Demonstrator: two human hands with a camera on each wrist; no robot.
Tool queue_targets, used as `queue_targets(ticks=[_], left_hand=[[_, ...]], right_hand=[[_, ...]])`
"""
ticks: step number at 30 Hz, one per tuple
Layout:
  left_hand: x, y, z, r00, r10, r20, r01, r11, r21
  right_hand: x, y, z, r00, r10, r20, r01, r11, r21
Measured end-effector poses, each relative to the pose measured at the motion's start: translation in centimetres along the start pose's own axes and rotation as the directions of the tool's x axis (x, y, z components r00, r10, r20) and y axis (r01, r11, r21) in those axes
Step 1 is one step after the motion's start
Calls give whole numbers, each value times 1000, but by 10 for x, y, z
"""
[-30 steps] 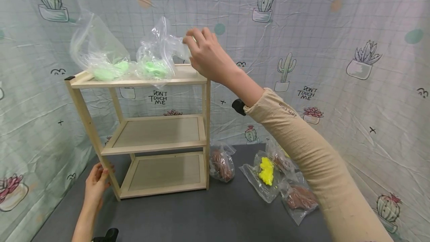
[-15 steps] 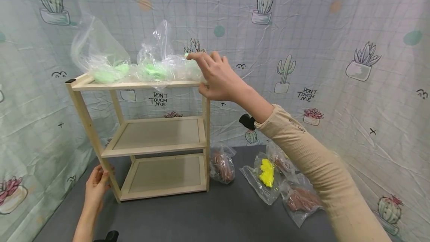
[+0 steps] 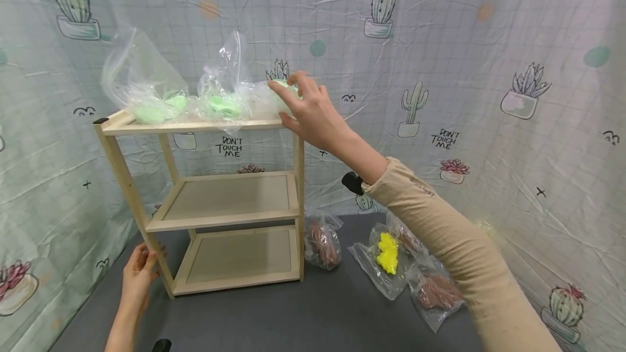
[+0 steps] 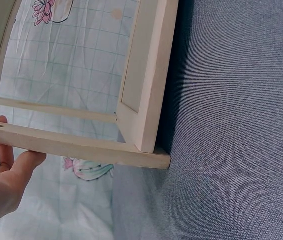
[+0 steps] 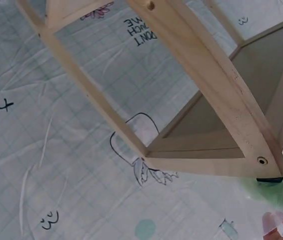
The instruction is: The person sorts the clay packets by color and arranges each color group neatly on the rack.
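A three-tier wooden shelf rack [image 3: 222, 222] stands on the dark table. My left hand [image 3: 138, 270] grips its front left post near the bottom; in the left wrist view the thumb and fingers lie on opposite sides of the post [image 4: 76, 144]. On the top tier sit clear zip bags with light green lumps, one at the left [image 3: 158, 108], one in the middle [image 3: 225, 105]. My right hand [image 3: 318, 115] is over the third zip bag [image 3: 261, 101] at the right end, thumb and index finger spread apart. That bag is partly hidden by the hand.
Right of the rack lies a bag with a brown lump [image 3: 323, 246]. Farther right are a bag with a bright yellow lump [image 3: 388, 254] and bags of brown lumps [image 3: 437, 291], partly behind my right sleeve [image 3: 440, 227]. A cactus-print curtain [image 3: 489, 37] surrounds the table.
My right hand came down with the third bag onto the top tier's right end, then shifted slightly left as its fingers spread. My left hand stayed on the post.
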State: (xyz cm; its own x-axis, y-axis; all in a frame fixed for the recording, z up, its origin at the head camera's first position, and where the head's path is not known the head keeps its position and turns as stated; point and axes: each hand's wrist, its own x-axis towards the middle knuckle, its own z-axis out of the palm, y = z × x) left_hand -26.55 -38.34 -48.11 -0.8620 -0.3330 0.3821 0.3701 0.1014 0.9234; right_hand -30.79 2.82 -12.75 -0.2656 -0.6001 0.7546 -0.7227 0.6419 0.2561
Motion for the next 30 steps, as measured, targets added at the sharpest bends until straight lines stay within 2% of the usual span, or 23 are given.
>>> queue_targets(ticks=[4, 5, 6, 7, 10, 13, 14, 20, 24, 30], left_hand=[[-17, 43, 20, 1000, -11, -6, 11, 1000, -8], [-20, 52, 24, 1000, -21, -14, 21, 1000, 13], [-23, 56, 26, 1000, -18, -14, 18, 1000, -1], [-23, 56, 26, 1000, 6, -1, -6, 999, -52], [-25, 60, 29, 1000, 9, -10, -10, 1000, -28], [-26, 61, 30, 1000, 3, -1, -3, 999, -43], [-27, 64, 32, 1000, -23, -12, 23, 1000, 0], [-26, 69, 34, 996, -79, -28, 80, 997, 20], [-25, 70, 34, 994, -99, -50, 100, 995, 24], [-26, 72, 33, 997, -70, -40, 69, 998, -14]], right_hand=[[9, -3, 5, 1000, -20, 15, 21, 999, -40], [11, -4, 7, 1000, -22, 16, 22, 999, -44], [13, -4, 9, 1000, -22, 16, 23, 999, -50], [15, -5, 11, 1000, -21, 17, 22, 998, -56], [18, -8, 19, 1000, -14, 17, 15, 998, -68], [16, -11, 24, 1000, -17, 14, 18, 996, -89], [15, -12, 26, 1000, -21, 13, 22, 995, -95], [5, -13, 31, 998, -65, -1, 64, 990, -124], [-3, -14, 33, 996, -79, 46, 85, 985, -148], [-12, -13, 30, 989, -52, 140, 72, 988, -140]])
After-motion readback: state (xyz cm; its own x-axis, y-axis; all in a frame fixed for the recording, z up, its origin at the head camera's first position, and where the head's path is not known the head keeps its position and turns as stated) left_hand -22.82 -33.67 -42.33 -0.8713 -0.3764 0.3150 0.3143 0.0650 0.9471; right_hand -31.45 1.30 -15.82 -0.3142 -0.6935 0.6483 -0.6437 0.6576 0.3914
